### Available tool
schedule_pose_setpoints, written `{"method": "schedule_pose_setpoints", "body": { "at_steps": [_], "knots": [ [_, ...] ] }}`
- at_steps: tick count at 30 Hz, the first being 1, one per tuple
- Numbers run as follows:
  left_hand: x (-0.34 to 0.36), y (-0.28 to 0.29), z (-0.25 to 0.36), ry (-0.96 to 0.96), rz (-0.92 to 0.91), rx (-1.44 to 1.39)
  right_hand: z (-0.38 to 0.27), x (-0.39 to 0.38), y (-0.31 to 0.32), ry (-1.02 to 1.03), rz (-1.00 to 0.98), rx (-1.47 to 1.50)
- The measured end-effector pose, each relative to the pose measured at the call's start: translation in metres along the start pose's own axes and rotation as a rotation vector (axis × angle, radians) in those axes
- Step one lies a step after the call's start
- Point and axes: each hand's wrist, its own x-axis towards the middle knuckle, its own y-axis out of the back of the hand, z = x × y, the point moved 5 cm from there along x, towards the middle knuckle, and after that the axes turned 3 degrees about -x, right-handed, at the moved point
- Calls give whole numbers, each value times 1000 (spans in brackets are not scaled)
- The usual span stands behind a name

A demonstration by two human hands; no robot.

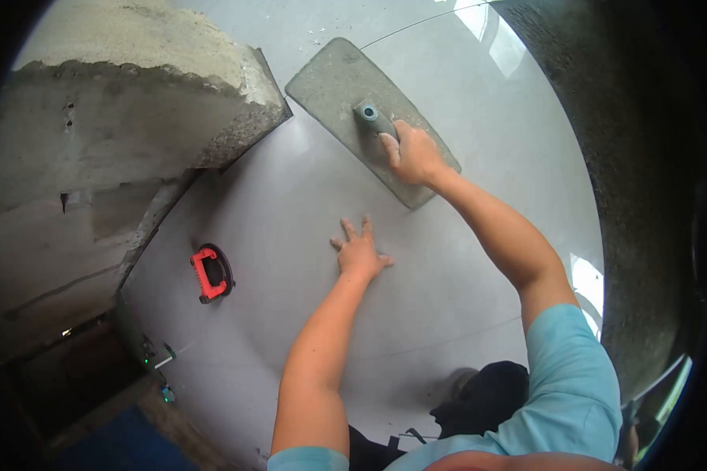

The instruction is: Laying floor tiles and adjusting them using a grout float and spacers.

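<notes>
Grey float (342,94): laid flat on the tiled surface at the upper middle of the view, set at a slant, with one corner just beside the concrete block.
Float handle (381,122): raised along the middle of the plate and capped by a round, bluish-grey end.
Right hand (416,153): closed around the lower end of the handle, the thumb wrapped on its left side; the upper end is left exposed.
Left hand (359,253): placed palm down on the tiles, below the float and well apart from it, fingers spread wide.
Tiled surface (291,188): pale grey and smooth, crossed by thin seams; bright light is reflected at its right edge.
Suction lifter (200,271): red-handled, with a black base, stood on the tiles to the left of the left hand.
Concrete block (79,149): bordered by the tiles at the left, its face rough and stained.
Small device (167,392): marked by a green light, seen at the lower left; its kind cannot be told.
Sleeves (565,369): turquoise, worn on both arms.
</notes>
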Motion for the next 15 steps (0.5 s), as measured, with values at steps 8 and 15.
{"method": "schedule_pose_setpoints", "body": {
  "at_steps": [8, 15],
  "knots": [
    [13, -3, -11, -5, -8, -46, -23, 47, -63, -152, -239, -66],
    [4, -9, -21, -85, 34, -76, -15, 48, -72, -242, -229, -151]
  ]
}}
